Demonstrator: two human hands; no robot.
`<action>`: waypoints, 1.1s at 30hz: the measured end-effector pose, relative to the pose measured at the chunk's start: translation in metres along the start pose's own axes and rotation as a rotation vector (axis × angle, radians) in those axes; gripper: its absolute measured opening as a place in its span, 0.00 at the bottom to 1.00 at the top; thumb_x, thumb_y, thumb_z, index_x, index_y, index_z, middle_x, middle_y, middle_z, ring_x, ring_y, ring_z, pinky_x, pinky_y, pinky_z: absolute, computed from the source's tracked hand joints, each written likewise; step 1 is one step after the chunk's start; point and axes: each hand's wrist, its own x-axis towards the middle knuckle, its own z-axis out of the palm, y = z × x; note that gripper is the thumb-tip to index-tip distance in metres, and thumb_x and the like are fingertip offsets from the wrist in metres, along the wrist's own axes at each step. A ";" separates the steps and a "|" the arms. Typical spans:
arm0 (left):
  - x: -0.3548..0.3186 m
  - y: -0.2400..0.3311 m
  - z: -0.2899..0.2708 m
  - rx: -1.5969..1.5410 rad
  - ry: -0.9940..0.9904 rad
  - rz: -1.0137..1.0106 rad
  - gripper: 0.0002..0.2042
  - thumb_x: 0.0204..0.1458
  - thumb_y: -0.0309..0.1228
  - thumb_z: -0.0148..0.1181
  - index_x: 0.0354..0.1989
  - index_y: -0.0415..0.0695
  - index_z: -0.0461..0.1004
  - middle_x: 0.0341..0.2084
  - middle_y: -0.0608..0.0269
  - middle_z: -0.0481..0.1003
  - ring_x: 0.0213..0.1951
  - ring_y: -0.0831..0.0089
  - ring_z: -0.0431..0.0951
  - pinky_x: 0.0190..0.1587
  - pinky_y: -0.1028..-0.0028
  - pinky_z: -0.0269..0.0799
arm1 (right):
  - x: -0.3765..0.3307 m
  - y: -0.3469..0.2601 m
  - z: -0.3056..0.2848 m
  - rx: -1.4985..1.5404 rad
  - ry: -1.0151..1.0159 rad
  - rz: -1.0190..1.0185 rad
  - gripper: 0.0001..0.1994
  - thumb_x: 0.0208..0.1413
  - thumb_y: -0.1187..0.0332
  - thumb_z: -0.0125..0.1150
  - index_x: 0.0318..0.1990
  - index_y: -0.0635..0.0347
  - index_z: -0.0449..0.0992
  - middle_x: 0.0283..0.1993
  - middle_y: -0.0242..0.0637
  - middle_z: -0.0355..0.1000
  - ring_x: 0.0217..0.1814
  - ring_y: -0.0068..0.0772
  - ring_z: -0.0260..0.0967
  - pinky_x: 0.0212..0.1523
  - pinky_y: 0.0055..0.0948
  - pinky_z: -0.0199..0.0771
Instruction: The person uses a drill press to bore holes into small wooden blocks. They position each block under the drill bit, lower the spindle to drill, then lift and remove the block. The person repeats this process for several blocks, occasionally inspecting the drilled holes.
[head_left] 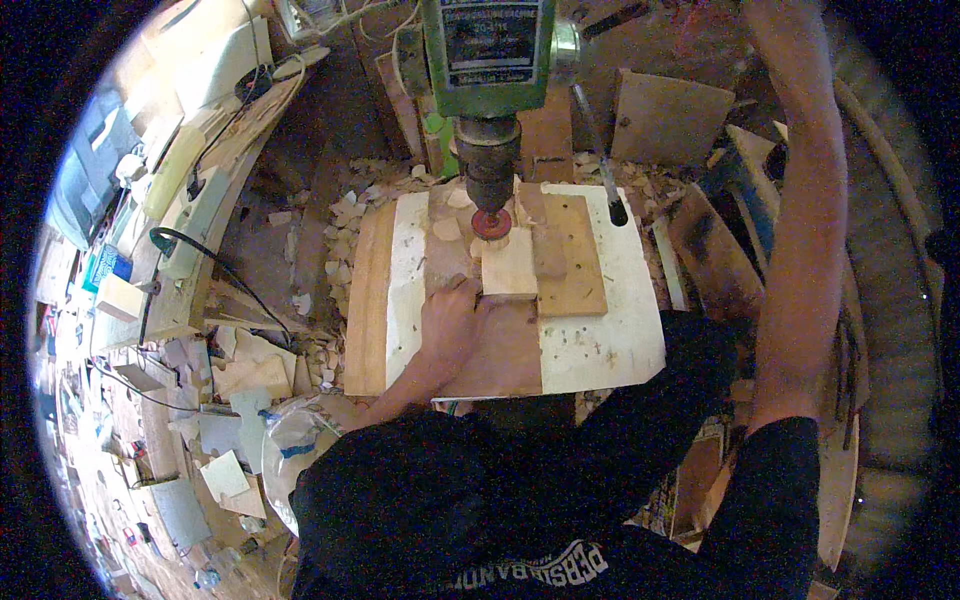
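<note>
My left hand (pixel 453 318) lies on the work board with its fingers curled against the near left edge of a pale square wooden block (pixel 509 266), gripping it. The block sits flush beside a brown wooden fence piece (pixel 575 262). Over the block's far edge hangs a round red cutter (pixel 491 223) in the dark chuck (pixel 488 172) of a green drill press (pixel 490 60). Whether the cutter touches the wood I cannot tell. My right forearm (pixel 803 230) reaches up along the right side, and its hand is beyond the upper edge of the head view.
The layered work board (pixel 600 350) has a white face with holes and stains. Wood chips (pixel 345 215) lie around it. A black-handled feed lever (pixel 617 212) hangs at right. Left stands a cluttered bench (pixel 170 310) with cables; wooden panels (pixel 670 115) lean behind.
</note>
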 end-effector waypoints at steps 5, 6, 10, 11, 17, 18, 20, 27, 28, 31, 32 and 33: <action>0.000 0.000 0.000 -0.047 0.038 0.027 0.12 0.48 0.36 0.67 0.33 0.39 0.78 0.31 0.50 0.76 0.35 0.50 0.78 0.39 0.56 0.75 | -0.017 0.019 0.010 -0.198 0.107 -0.316 0.15 0.62 0.65 0.51 0.34 0.73 0.74 0.25 0.48 0.70 0.30 0.35 0.70 0.35 0.37 0.69; 0.000 0.001 -0.001 -0.032 0.050 0.021 0.12 0.48 0.36 0.67 0.33 0.39 0.78 0.31 0.50 0.76 0.35 0.49 0.78 0.39 0.56 0.75 | -0.009 0.026 0.013 -0.221 0.113 -0.316 0.15 0.62 0.65 0.51 0.34 0.73 0.74 0.25 0.48 0.70 0.29 0.34 0.70 0.34 0.38 0.69; 0.006 0.000 -0.011 -0.038 -0.021 0.027 0.12 0.48 0.35 0.66 0.35 0.39 0.78 0.32 0.49 0.77 0.36 0.49 0.79 0.39 0.56 0.75 | 0.035 0.035 0.027 -0.359 0.081 -0.293 0.14 0.61 0.66 0.51 0.32 0.71 0.75 0.26 0.52 0.73 0.29 0.39 0.73 0.34 0.39 0.70; 0.011 -0.004 -0.015 -0.050 -0.052 0.056 0.11 0.49 0.35 0.66 0.35 0.39 0.78 0.32 0.49 0.77 0.36 0.49 0.79 0.40 0.56 0.75 | 0.046 0.037 0.033 -0.365 0.084 -0.283 0.13 0.60 0.67 0.52 0.32 0.70 0.76 0.27 0.53 0.74 0.30 0.42 0.74 0.34 0.39 0.71; 0.043 -0.046 -0.037 -0.208 -0.382 0.043 0.16 0.52 0.33 0.60 0.46 0.36 0.74 0.36 0.43 0.78 0.40 0.49 0.79 0.43 0.57 0.74 | 0.073 0.071 0.053 -0.412 0.022 -0.478 0.08 0.55 0.70 0.56 0.34 0.65 0.79 0.32 0.54 0.77 0.38 0.53 0.77 0.38 0.42 0.75; 0.051 -0.051 -0.036 -0.191 -0.340 0.080 0.17 0.53 0.33 0.59 0.49 0.35 0.73 0.36 0.43 0.78 0.41 0.49 0.79 0.43 0.57 0.74 | 0.079 0.075 0.056 -0.434 0.020 -0.484 0.07 0.54 0.71 0.57 0.35 0.64 0.79 0.33 0.53 0.77 0.39 0.53 0.77 0.38 0.42 0.76; 0.057 -0.056 -0.031 -0.105 -0.194 -0.044 0.20 0.54 0.32 0.58 0.54 0.38 0.70 0.37 0.43 0.77 0.43 0.48 0.78 0.45 0.56 0.73 | 0.085 0.083 0.059 -0.506 0.065 -0.627 0.07 0.53 0.71 0.58 0.35 0.64 0.80 0.33 0.52 0.78 0.39 0.52 0.78 0.38 0.41 0.76; 0.010 -0.035 -0.024 -0.264 -0.120 -0.046 0.22 0.51 0.34 0.63 0.54 0.39 0.72 0.41 0.46 0.76 0.43 0.48 0.77 0.46 0.56 0.73 | 0.073 0.077 0.059 -0.316 0.068 -0.503 0.08 0.53 0.71 0.58 0.37 0.62 0.80 0.33 0.50 0.78 0.36 0.48 0.78 0.36 0.41 0.75; 0.005 -0.030 -0.024 -0.217 -0.183 -0.019 0.23 0.50 0.35 0.64 0.54 0.39 0.72 0.41 0.46 0.76 0.43 0.48 0.77 0.46 0.56 0.73 | 0.068 0.071 0.059 -0.314 0.076 -0.495 0.08 0.53 0.71 0.58 0.37 0.62 0.80 0.32 0.50 0.78 0.36 0.48 0.78 0.36 0.41 0.75; -0.002 -0.014 -0.021 -0.163 -0.164 0.054 0.21 0.48 0.37 0.66 0.49 0.40 0.74 0.40 0.46 0.76 0.43 0.47 0.76 0.46 0.55 0.73 | 0.051 0.050 0.056 -0.275 0.103 -0.343 0.08 0.55 0.69 0.57 0.37 0.64 0.79 0.31 0.51 0.77 0.34 0.49 0.77 0.34 0.40 0.74; 0.000 -0.010 -0.020 -0.132 -0.146 0.070 0.21 0.48 0.37 0.66 0.49 0.40 0.74 0.39 0.46 0.76 0.42 0.47 0.76 0.45 0.55 0.73 | 0.043 0.045 0.051 -0.240 0.112 -0.207 0.09 0.56 0.69 0.56 0.37 0.65 0.78 0.30 0.51 0.76 0.33 0.49 0.76 0.34 0.40 0.74; 0.002 -0.007 -0.019 -0.101 -0.126 0.088 0.20 0.48 0.37 0.66 0.48 0.40 0.74 0.39 0.46 0.76 0.42 0.47 0.77 0.45 0.55 0.74 | 0.036 0.041 0.047 -0.205 0.124 -0.074 0.10 0.58 0.68 0.56 0.37 0.66 0.78 0.30 0.52 0.76 0.32 0.50 0.75 0.34 0.40 0.73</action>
